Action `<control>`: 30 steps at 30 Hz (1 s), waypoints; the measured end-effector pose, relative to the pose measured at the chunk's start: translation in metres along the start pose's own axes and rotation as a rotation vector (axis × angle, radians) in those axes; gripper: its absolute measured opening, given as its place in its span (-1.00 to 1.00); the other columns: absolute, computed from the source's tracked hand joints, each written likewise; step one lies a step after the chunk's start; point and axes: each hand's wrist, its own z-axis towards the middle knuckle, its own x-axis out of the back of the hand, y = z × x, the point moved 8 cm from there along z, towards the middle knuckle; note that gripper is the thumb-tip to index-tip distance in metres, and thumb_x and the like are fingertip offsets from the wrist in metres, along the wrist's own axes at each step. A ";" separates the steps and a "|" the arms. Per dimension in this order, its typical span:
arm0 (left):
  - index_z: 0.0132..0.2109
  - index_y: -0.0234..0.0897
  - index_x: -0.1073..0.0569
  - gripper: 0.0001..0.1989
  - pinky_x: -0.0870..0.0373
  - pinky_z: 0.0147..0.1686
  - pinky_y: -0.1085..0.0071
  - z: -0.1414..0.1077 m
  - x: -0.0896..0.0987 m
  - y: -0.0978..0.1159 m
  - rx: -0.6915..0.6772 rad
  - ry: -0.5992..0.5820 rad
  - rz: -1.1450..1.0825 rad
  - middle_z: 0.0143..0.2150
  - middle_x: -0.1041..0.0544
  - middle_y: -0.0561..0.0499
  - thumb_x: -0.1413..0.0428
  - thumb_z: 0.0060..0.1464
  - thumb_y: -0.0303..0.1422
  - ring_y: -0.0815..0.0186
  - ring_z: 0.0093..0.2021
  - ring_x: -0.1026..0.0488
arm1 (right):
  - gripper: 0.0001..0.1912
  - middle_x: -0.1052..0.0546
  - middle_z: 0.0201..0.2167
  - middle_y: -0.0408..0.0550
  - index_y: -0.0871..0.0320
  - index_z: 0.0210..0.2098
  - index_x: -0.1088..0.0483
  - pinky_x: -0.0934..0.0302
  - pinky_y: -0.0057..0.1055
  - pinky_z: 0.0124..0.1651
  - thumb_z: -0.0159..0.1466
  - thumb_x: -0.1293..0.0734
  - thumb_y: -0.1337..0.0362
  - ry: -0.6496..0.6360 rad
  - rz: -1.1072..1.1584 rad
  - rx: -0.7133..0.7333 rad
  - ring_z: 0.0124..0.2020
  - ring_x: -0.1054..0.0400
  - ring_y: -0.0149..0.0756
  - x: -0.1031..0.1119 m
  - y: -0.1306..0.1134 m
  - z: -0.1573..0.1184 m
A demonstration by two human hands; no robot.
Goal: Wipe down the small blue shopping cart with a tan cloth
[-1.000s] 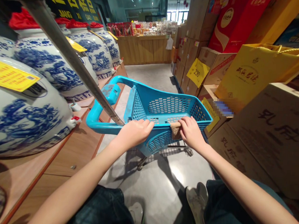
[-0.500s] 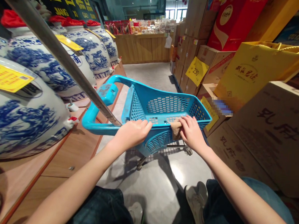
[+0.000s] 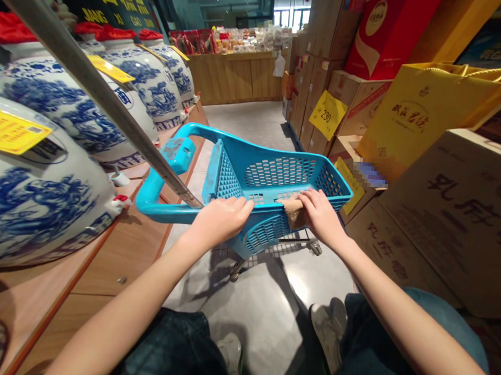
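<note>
A blue plastic shopping cart [image 3: 285, 172] stands across the view, its looped handle at the left. My left hand [image 3: 226, 217] is closed round the near rim close to the handle end. Farther right along the same rim, my right hand [image 3: 320, 213] presses a brown cloth [image 3: 293, 212] against the edge, its fingers over the rim. The cloth hangs over the outside of the basket. A grey metal pole [image 3: 124, 114] slants down from the upper left to the rim beside my left hand.
Blue-and-white jars [image 3: 36, 193] line a wooden platform [image 3: 133, 259] at the left. Cartons [image 3: 446, 209], a yellow bag [image 3: 431, 113] and a red box [image 3: 388, 38] are stacked at the right. Behind stands a wooden counter [image 3: 235, 77] with packaged goods.
My right hand and the brown cloth have shifted slightly left and up along the rim. My left hand keeps its hold on the cart. The whole view has shifted a little.
</note>
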 end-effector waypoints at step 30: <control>-0.25 -0.27 -0.46 -0.83 -0.23 -0.55 0.35 0.001 0.002 0.002 -0.001 0.009 0.058 -0.43 -0.51 0.00 -0.04 0.28 -0.56 0.19 -0.43 -0.56 | -0.62 -0.52 0.09 0.18 0.19 0.07 -0.45 -0.02 0.11 0.45 0.31 -0.20 0.40 -0.080 -0.066 -0.043 0.21 -0.31 0.00 0.008 0.011 0.001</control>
